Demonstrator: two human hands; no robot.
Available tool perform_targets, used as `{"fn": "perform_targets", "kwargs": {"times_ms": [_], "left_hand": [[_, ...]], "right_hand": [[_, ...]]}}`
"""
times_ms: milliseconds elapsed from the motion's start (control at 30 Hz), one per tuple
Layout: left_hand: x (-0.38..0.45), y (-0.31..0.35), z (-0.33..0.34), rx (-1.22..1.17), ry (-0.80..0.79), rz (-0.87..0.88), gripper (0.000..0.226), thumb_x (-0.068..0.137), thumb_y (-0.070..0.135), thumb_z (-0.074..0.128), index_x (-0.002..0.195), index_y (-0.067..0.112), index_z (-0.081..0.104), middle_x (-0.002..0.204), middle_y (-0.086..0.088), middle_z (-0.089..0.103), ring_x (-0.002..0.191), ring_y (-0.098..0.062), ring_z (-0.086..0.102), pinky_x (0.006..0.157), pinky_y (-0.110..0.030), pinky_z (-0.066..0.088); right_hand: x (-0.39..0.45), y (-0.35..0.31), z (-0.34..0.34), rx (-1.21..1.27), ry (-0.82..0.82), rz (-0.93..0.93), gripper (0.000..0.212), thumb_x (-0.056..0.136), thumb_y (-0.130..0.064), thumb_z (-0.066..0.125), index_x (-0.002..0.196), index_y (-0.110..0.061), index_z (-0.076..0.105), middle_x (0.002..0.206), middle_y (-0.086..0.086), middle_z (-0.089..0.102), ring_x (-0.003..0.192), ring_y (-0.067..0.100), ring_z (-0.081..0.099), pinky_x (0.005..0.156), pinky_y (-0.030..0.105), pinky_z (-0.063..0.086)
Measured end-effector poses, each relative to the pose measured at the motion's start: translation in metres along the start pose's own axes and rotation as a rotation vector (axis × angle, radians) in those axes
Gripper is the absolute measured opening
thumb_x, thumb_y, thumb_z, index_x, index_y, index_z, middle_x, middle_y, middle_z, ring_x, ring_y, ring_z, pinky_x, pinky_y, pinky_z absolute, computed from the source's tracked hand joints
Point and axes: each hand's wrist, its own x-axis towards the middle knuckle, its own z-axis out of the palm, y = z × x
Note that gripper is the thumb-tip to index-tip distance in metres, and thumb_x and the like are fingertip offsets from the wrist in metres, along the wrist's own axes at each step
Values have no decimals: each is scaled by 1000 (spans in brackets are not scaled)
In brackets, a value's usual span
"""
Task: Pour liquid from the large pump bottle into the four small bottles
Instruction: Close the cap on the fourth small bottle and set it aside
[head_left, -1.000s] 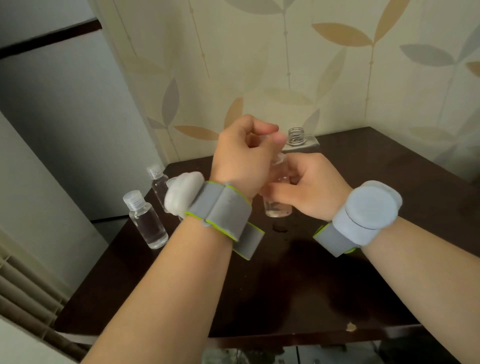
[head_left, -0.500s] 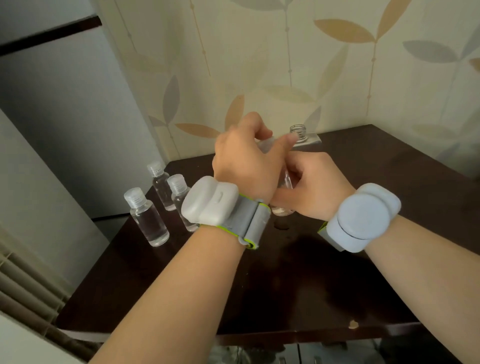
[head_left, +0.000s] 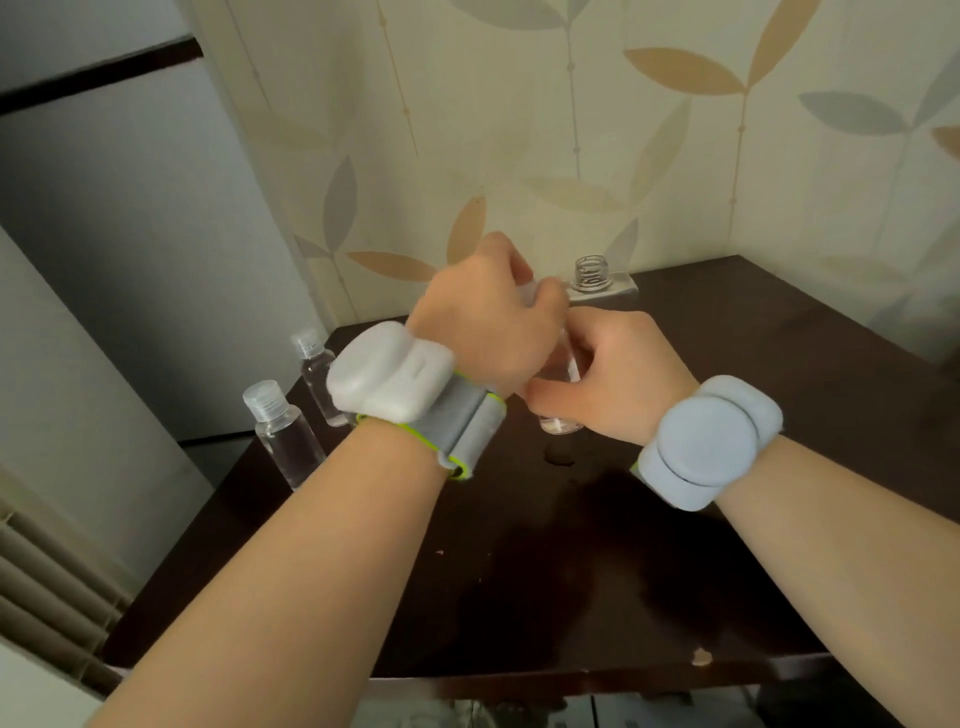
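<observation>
I judge the step in hand to be capping the last small bottle, and I say so as a guess from how things lie. My right hand (head_left: 618, 374) is wrapped round the body of a clear small bottle (head_left: 563, 395), fingers and thumb curled about it, holding it upright just above the dark table (head_left: 779, 415); only its base and a strip of its side show between my two hands. My left hand (head_left: 488, 317) sits on top of it, fingers bent down over what looks like its pale cap (head_left: 530, 293), pinching it, though blur keeps me from seeing the cap clearly. Two capped small bottles, the near one (head_left: 280, 431) and the farther one (head_left: 317, 379), stand at the table's left edge, well apart from my hands; my left wristband (head_left: 410, 395) may hide another. The large bottle (head_left: 597, 280) stands at the back by the wall, just beyond my hands, its threaded neck open with no pump on it. A small wet spot (head_left: 558, 460) lies on the table below the held bottle. The next move, as I read it, calls for a steady hold with the right hand while the left turns the cap home, keeping the bottle upright so nothing more spills, then setting it down beside the others.
</observation>
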Motion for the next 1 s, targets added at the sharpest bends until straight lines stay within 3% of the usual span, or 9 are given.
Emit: {"fn": "perform_targets", "kwargs": {"times_ms": [133,300,400,467,533,667,800,867,1000], "left_hand": [[8,7,-1,408,40,92,53,82,57,43,53,15,34,50,-1,35,50,-23,31,46,-26,15],[11,12,1,581,-123,22,58,85,63,36,50,17,36,49,0,34,44,-15,29,47,-23,13],[10,19,2,617,-257,21,50,95,43,37,56,12,32,54,-3,28,50,-20,29,48,-27,15],[10,19,1,603,-271,79,47,96,27,38,52,13,28,53,-5,32,49,-17,31,45,-25,18],[11,14,-1,530,-196,110,48,93,30,38,49,14,28,51,-5,35,46,-16,32,44,-22,17],[12,8,-1,383,-215,100,48,89,33,40,46,13,30,46,-1,32,43,-14,29,43,-24,18],[12,5,-7,269,-242,103,49,87,31,42,45,11,27,45,-3,28,42,-17,25,40,-26,21],[12,4,-9,222,-260,90,50,87,31,43,44,10,27,44,-4,27,42,-17,25,34,-19,24],[10,2,-11,146,-263,81,51,87,31,43,45,9,28,43,-5,27,42,-18,25,39,-16,30]], "right_hand": [[0,-3,1,-147,4,18,34,58,-45,66,69,-27,40,61,-11,56,57,3,53,49,19,35],[-4,-7,4,-272,57,18,38,50,-54,51,68,-23,39,61,-10,48,61,18,50,59,27,36],[-6,-10,6,-272,61,16,36,48,-54,48,59,-25,29,56,-11,41,56,18,43,58,27,31],[-5,-8,6,-191,39,20,36,49,-53,53,60,-25,32,57,-10,44,54,14,45,54,27,32],[-3,-4,6,-110,16,26,36,49,-52,56,63,-23,39,60,-8,48,56,9,47,52,27,35],[-1,-1,6,28,-21,35,54,49,-53,63,81,-10,57,72,0,60,66,16,56,59,29,44],[-2,-2,4,162,-42,18,63,46,-48,69,86,-1,59,78,11,65,72,27,61,68,40,50],[-2,-2,3,202,-80,10,59,48,-44,74,85,-1,60,79,15,65,74,30,63,73,45,52],[-1,-1,3,253,-123,15,56,49,-39,77,81,3,57,74,18,63,69,30,62,72,46,50]]}}
